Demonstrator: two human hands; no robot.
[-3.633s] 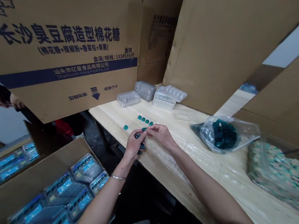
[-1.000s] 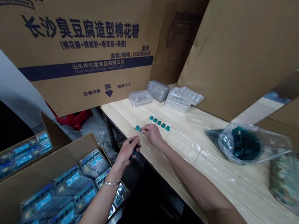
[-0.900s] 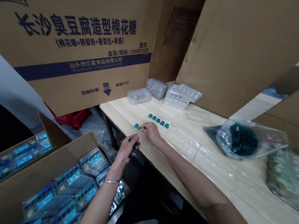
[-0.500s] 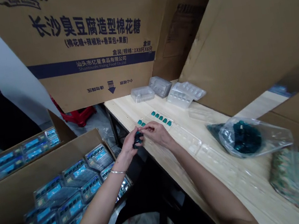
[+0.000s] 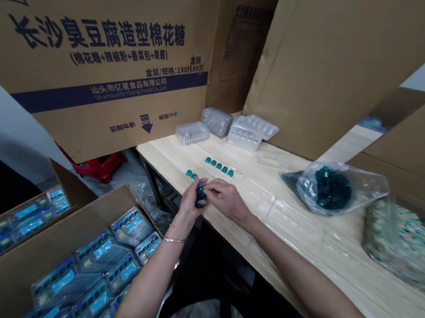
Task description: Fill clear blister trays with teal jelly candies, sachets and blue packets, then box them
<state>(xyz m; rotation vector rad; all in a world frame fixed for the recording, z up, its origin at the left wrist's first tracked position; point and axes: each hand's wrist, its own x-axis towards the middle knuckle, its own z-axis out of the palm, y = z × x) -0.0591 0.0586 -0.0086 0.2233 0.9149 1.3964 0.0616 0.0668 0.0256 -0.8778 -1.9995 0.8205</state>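
Note:
My left hand (image 5: 189,208) is closed around several dark teal, shiny small pieces (image 5: 200,196), just over the table's near edge. Against it my right hand (image 5: 227,199) has thumb and fingertips pinched together, and what lies between them is too small to make out. Just beyond the hands is a clear plastic tray (image 5: 252,185) with a row of teal pieces (image 5: 219,166) in its far compartments. More teal pieces (image 5: 190,174) show just past my left fingertips, partly hidden by the hand.
Further clear trays (image 5: 293,215) line the table (image 5: 167,159). Stacked trays (image 5: 192,133) stand at its far end. On the right lie a bag of teal pieces (image 5: 331,187) and a bag of colourful packets (image 5: 419,237). Cartons (image 5: 120,197) of blue-labelled packs (image 5: 100,246) stand left.
The view has shifted, so the surroundings sit further left. My right fingertips have come lower and closer against the pieces in my left hand, which stays closed on them.

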